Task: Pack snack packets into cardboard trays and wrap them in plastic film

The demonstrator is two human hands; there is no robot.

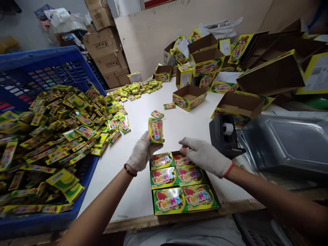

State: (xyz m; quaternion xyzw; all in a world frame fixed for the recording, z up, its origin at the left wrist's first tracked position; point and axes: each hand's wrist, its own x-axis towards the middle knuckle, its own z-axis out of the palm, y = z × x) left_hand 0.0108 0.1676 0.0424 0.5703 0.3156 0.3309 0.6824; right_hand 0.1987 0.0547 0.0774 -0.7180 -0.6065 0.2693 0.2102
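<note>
1. Here's the left hand (140, 152), gloved, grasping a glossy yellow-green Twins pack (155, 131), thumb at its left edge and fingers tucked below and behind.
2. The pack is up above the table (115, 177), just beyond the tray's far left corner, its lettering turned sideways.
3. It looks light and fairly stiff, a thin carton that would probably dent under a hard squeeze; the shiny face may slip, so the side edges seem the best hold.
4. Left forearm reaches in from the near side, wrist nearly straight, the pack held up.
5. Over to the right hand (206, 153), gloved too: fingers loosely bent, pointing left, seemingly holding nothing. Blur makes it hard to say whether its lower fingertips touch the pack below.
6. Right forearm slants in from the near right, hand over the far right part of the tray (213, 192), where six packs (169, 201) lie face up in two columns.
7. Farther out, two loose packs (157, 114) lie beyond the left hand; a blue crate (88, 71) heaped with packs fills the left, open cartons (189, 97) crowd the far right.
</note>
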